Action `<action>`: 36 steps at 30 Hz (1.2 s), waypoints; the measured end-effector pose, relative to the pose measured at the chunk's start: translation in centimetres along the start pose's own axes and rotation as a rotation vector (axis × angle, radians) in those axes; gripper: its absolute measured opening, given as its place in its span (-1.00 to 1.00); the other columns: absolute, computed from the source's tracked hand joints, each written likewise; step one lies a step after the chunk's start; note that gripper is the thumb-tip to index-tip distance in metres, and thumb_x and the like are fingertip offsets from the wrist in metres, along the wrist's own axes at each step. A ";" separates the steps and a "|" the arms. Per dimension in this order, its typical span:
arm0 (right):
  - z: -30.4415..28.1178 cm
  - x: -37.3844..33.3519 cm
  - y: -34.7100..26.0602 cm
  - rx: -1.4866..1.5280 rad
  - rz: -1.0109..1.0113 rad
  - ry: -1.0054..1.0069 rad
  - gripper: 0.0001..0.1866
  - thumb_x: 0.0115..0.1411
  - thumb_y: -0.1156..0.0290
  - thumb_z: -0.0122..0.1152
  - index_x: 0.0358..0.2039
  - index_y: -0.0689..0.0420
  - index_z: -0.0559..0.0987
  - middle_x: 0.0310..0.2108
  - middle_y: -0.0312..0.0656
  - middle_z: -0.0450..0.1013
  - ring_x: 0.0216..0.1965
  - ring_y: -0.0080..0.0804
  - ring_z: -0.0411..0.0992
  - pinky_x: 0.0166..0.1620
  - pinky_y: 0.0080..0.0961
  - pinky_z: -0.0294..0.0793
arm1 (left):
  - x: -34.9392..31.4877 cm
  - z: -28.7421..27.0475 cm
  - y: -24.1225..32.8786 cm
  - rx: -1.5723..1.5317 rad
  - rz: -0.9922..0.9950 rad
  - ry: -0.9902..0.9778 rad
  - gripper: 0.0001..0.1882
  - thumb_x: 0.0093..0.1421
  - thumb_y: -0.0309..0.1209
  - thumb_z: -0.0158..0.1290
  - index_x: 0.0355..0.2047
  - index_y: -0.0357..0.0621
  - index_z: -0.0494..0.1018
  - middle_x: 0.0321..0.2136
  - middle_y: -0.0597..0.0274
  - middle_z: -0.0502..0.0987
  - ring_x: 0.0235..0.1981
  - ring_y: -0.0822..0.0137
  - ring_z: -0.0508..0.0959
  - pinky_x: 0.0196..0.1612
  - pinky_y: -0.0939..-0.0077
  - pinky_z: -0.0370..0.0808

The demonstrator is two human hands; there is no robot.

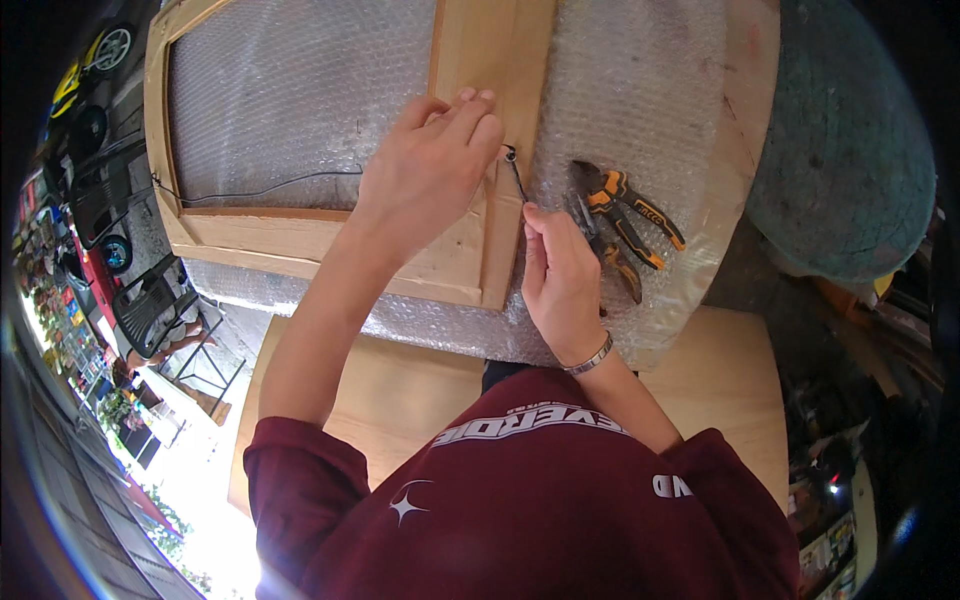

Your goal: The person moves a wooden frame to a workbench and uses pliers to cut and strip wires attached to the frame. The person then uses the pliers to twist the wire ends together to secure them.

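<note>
A wooden frame (465, 245) lies flat on bubble wrap. My left hand (435, 155) rests over its near right part, fingers curled closed; whatever they grip is hidden beneath them. Thin dark wire (270, 190) runs from the frame's left side and passes out of sight under that hand. At the frame's right side, a small metal ring (510, 154) has dark wire through it. The end of this wire is pinched between the thumb and fingers of my right hand (560, 280), just below the ring.
Pliers with black-and-orange handles (640, 215) lie right of my right hand, beside a second pair (620, 268) partly under them. Bubble wrap (660, 80) covers the table. A round greenish surface (850, 140) stands at far right, black chairs (155, 310) at left.
</note>
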State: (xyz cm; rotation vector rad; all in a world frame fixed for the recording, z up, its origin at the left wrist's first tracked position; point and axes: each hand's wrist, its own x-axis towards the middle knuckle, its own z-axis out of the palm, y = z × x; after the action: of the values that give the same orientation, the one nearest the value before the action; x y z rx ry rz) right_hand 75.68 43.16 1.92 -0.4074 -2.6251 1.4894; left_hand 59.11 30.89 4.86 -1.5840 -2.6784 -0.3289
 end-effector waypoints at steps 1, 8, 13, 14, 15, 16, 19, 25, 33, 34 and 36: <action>0.2 0.1 0.0 0.033 0.026 0.037 -0.83 0.29 0.68 0.13 -0.11 0.27 0.51 -0.32 0.04 0.50 -0.35 -0.06 0.54 -0.28 -0.33 0.53 | 0.2 -0.1 0.0 0.000 0.020 -0.016 -0.84 0.18 -0.41 0.11 -0.27 -0.20 0.45 -0.06 0.01 0.59 -0.12 0.17 0.66 0.06 0.31 0.46; 0.3 0.5 -0.9 0.220 0.254 0.127 -0.87 0.23 0.72 0.15 -0.23 0.27 0.50 -0.39 0.06 0.47 -0.34 0.07 0.52 -0.29 -0.27 0.51 | 0.5 -0.3 0.1 0.102 0.078 -0.093 -0.84 0.10 -0.47 0.11 -0.30 -0.24 0.44 -0.07 -0.11 0.58 -0.05 0.18 0.66 0.06 0.33 0.46; 0.1 0.7 -1.3 0.141 0.118 0.076 -0.86 0.22 0.72 0.15 -0.22 0.26 0.50 -0.36 0.05 0.49 -0.32 0.08 0.52 -0.25 -0.26 0.52 | 0.2 0.3 0.3 -0.023 -0.046 -0.084 -0.81 0.32 -0.36 0.09 -0.21 -0.24 0.43 0.02 0.01 0.57 0.04 0.15 0.57 0.05 0.24 0.46; 0.3 0.7 -1.5 0.154 0.107 0.049 -0.85 0.22 0.72 0.15 -0.21 0.25 0.49 -0.35 0.06 0.49 -0.31 0.08 0.52 -0.25 -0.26 0.52 | 0.2 0.3 0.4 -0.030 -0.080 -0.088 -0.81 0.30 -0.35 0.11 -0.22 -0.22 0.44 0.03 0.07 0.58 0.02 0.17 0.58 0.04 0.24 0.46; 0.4 0.7 -1.6 0.168 0.095 0.023 -0.84 0.22 0.73 0.14 -0.20 0.25 0.49 -0.35 0.06 0.48 -0.31 0.09 0.52 -0.25 -0.25 0.52 | 0.2 0.4 0.5 -0.037 -0.114 -0.092 -0.82 0.28 -0.35 0.13 -0.24 -0.20 0.45 0.03 0.12 0.58 0.01 0.20 0.59 0.03 0.24 0.47; 0.5 0.8 -1.1 0.164 0.123 0.015 -0.78 0.23 0.66 0.20 -0.11 0.24 0.47 -0.37 0.03 0.47 -0.34 0.03 0.52 -0.28 -0.25 0.50 | 0.1 0.4 0.6 -0.044 -0.147 -0.096 -0.82 0.27 -0.34 0.16 -0.26 -0.18 0.45 0.04 0.17 0.59 0.00 0.22 0.60 0.03 0.24 0.47; -1.0 -0.7 -1.8 0.148 0.324 -0.001 -0.66 0.22 0.50 0.30 -0.02 0.22 0.44 -0.24 0.03 0.48 -0.23 0.01 0.50 -0.17 -0.20 0.48 | -0.1 0.1 0.1 -0.116 -0.193 0.007 -0.81 0.20 -0.34 0.23 -0.32 -0.13 0.47 0.04 0.31 0.61 -0.04 0.28 0.62 0.05 0.25 0.48; -5.0 -5.0 -0.3 -0.505 0.096 -0.116 -0.52 0.13 0.30 0.42 0.01 0.16 0.45 0.02 0.04 0.36 0.05 0.11 0.31 0.08 -0.02 0.31 | -0.4 0.4 0.9 -0.053 -0.233 0.036 -0.82 0.17 -0.34 0.26 -0.27 -0.04 0.52 0.04 0.36 0.62 0.03 0.31 0.62 0.14 0.22 0.43; -7.3 -3.5 0.5 -0.533 0.165 -0.125 -0.63 0.05 0.42 0.46 -0.19 0.20 0.47 -0.04 0.08 0.34 -0.04 0.09 0.32 0.00 -0.07 0.34 | -1.2 1.5 1.9 0.002 -0.319 0.168 -0.85 0.13 -0.30 0.30 -0.37 0.01 0.56 0.02 0.38 0.62 0.11 0.28 0.58 0.21 0.16 0.33; -7.3 -3.6 0.5 -0.540 0.169 -0.129 -0.64 0.05 0.43 0.45 -0.20 0.20 0.47 -0.05 0.08 0.34 -0.04 0.09 0.32 0.00 -0.08 0.35 | -1.3 1.8 1.7 -0.017 -0.320 0.190 -0.84 0.12 -0.28 0.30 -0.39 0.00 0.55 0.01 0.38 0.63 0.11 0.27 0.58 0.20 0.17 0.34; -7.4 -3.7 0.4 -0.555 0.177 -0.139 -0.67 0.06 0.44 0.44 -0.24 0.21 0.47 -0.06 0.08 0.35 -0.05 0.09 0.32 -0.01 -0.08 0.35 | -1.3 1.8 1.3 -0.040 -0.299 0.212 -0.80 0.09 -0.26 0.32 -0.41 -0.02 0.54 -0.01 0.36 0.64 0.07 0.27 0.60 0.17 0.19 0.35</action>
State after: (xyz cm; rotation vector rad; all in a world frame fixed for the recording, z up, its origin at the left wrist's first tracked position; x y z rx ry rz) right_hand 80.87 48.45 5.56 -0.6088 -3.1657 0.8180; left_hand 60.99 30.73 3.14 -1.0807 -2.7487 -0.5260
